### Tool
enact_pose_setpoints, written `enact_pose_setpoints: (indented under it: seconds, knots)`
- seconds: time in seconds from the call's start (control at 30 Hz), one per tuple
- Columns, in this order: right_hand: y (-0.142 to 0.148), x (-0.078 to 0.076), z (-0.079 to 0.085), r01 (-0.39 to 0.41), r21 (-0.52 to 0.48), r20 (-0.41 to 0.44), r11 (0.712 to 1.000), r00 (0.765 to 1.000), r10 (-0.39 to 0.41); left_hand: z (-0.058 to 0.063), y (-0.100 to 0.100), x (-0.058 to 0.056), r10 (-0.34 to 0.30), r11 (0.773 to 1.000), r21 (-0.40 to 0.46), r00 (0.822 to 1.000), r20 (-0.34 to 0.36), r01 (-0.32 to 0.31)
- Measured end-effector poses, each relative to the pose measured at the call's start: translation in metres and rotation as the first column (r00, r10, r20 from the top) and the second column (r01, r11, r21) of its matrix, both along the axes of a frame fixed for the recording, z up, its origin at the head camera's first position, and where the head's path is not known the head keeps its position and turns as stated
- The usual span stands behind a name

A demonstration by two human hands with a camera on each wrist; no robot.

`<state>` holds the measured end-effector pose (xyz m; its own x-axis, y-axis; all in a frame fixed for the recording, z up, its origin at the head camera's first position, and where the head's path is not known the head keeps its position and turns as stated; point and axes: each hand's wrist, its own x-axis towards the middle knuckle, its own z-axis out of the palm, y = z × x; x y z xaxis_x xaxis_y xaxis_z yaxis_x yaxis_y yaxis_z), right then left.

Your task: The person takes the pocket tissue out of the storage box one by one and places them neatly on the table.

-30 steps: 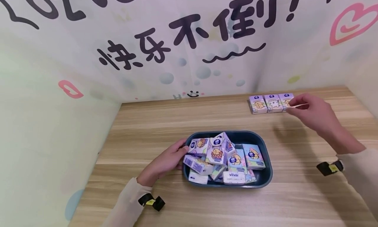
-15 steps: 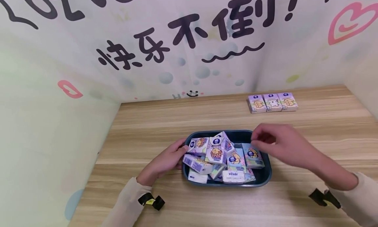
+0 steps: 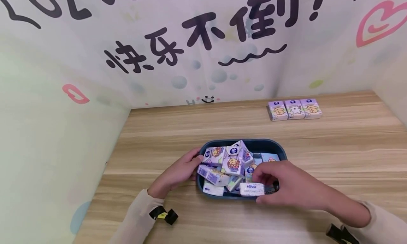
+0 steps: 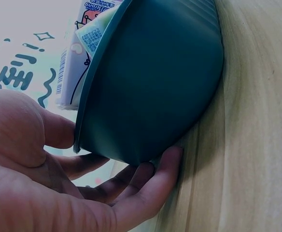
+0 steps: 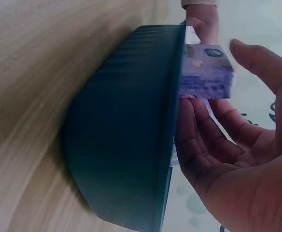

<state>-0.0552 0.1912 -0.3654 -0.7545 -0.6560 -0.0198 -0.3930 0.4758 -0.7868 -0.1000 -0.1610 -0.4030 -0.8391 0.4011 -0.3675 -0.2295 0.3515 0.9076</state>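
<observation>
A dark blue-green plastic basin [image 3: 282, 153] holds a heap of small tissue packs [image 3: 233, 161] in purple and pale blue wrappers. My left hand [image 3: 179, 170] grips the basin's left end; the left wrist view shows the thumb at the rim [image 4: 79, 130] and the fingers curled beneath the wall. At the basin's front right, my right hand [image 3: 292, 185] reaches around a white-sided tissue pack marked Vinda [image 3: 252, 189]. In the right wrist view, its fingers are close to a purple pack [image 5: 207, 72], while the thumb stands apart from it. Whether those fingers touch the pack is unclear.
Three purple tissue packs [image 3: 295, 109] lie side by side in a row at the back right of the wooden table [image 3: 178, 127]. A printed white cloth wall [image 3: 159, 85] rises behind the table, with pale walls at both sides.
My right hand has let go of the third pack at the right end of the row. It has come forward and left to the basin. My left hand stays on the basin.
</observation>
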Motion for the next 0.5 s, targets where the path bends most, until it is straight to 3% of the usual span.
enact_pose_setpoints:
  seconds: [0.27,0.5]
  knots:
    - [-0.0059,0.0014,-0.0077,0.023,0.125,-0.041,0.992,0.999,-0.018,-0.0007,0.0011,-0.0008,-0.008,1.0,-0.003,1.0,0.0,0.008]
    - [-0.0006,-0.0029,-0.0103,0.053,0.003,-0.053,0.999,0.997,-0.052,-0.0016,0.0007,-0.0014,-0.01,1.0,0.0,1.0,0.01,0.01]
